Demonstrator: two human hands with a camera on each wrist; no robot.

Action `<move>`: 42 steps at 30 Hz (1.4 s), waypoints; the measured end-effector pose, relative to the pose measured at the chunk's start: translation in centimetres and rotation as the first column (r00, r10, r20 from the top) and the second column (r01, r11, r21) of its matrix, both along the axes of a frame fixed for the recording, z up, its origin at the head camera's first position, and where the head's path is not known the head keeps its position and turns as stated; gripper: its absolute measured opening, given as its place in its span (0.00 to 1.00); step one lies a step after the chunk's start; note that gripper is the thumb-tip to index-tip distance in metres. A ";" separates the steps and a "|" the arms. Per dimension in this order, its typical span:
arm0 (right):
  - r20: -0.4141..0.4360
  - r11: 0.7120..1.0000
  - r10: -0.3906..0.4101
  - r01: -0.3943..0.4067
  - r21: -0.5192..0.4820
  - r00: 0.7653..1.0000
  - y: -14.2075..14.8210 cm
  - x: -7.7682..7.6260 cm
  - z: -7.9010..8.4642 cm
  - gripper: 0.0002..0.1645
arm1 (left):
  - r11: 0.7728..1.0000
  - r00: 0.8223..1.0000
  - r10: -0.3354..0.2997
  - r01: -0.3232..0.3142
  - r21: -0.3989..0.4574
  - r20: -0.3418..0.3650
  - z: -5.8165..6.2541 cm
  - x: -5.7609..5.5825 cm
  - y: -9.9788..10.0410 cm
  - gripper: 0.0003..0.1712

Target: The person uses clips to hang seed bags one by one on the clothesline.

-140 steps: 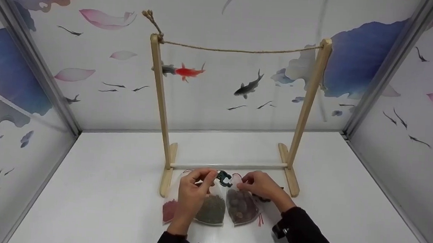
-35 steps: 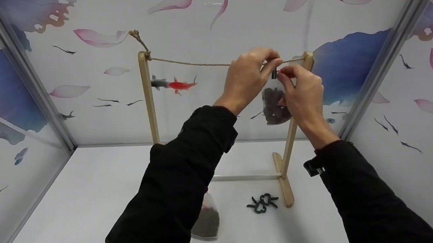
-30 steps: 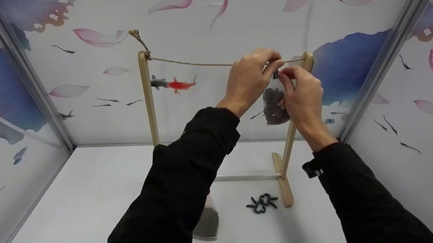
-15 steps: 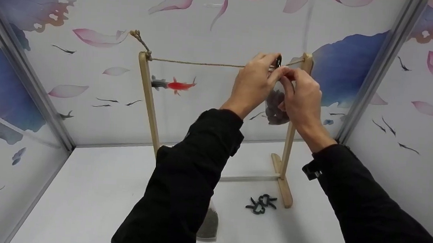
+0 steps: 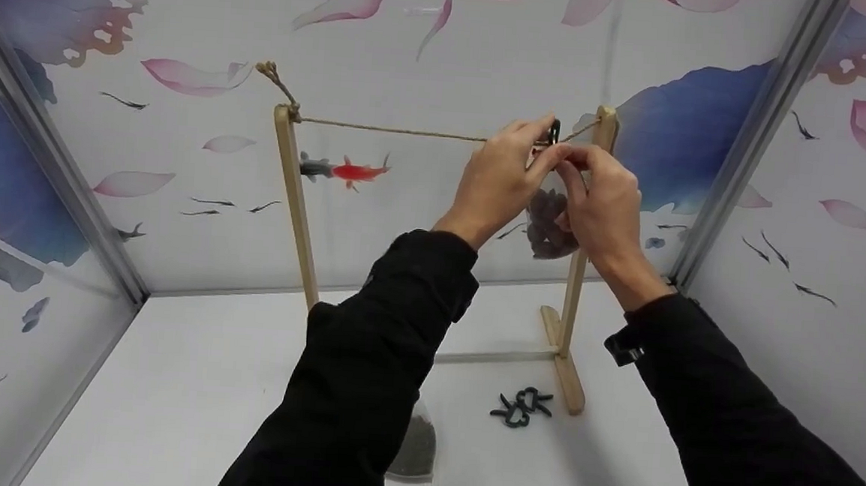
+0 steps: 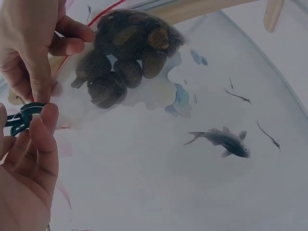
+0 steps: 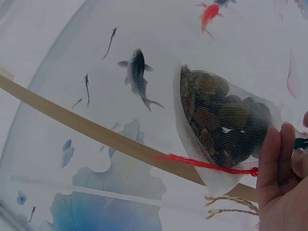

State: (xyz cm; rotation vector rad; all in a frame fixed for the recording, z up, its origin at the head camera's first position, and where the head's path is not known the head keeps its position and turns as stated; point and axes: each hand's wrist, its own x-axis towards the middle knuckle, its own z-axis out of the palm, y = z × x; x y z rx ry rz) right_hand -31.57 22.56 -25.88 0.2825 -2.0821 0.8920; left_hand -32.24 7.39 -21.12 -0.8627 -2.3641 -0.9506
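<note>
Both hands work close together at the right end of a twine line (image 5: 395, 129) strung between two wooden posts. My left hand (image 5: 501, 176) grips a small dark green plastic clip (image 6: 26, 115), whose dark end stands up above the line in the head view. With thumb and fingers, my right hand (image 5: 609, 197) pinches the gathered top of a white mesh drawstring bag (image 7: 226, 120) filled with dark, rounded pebble-like pieces. The bag hangs below the hands, its red tassel (image 7: 207, 163) trailing alongside. Fingers hide where clip, bag top and twine meet.
Two dark clips (image 5: 521, 408) lie on the white table near the stand's right foot (image 5: 571, 383). Another mesh bag (image 5: 415, 448) with grey-green filling sits partly behind the left sleeve (image 5: 367, 344). The right post (image 5: 573, 304) rises just beyond the right hand.
Both hands have risen from the bags on the table to the twine, bringing the pebble bag and a clip. Over the last second the left hand shifted slightly right and the clip tipped upward.
</note>
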 end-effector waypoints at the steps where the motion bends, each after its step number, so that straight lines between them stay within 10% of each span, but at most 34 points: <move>1: 0.003 1.000 0.000 0.000 -0.001 1.000 0.1 0.0 -0.1 0.16 | 1.000 1.000 -0.004 0.004 0.006 -0.007 -0.2 0.0 0.0 0.30; 42: -0.072 1.000 0.007 -0.005 0.025 0.997 0.6 1.7 -3.7 0.15 | 0.998 0.974 -0.064 0.064 -0.007 -0.215 -4.4 0.3 -3.6 0.13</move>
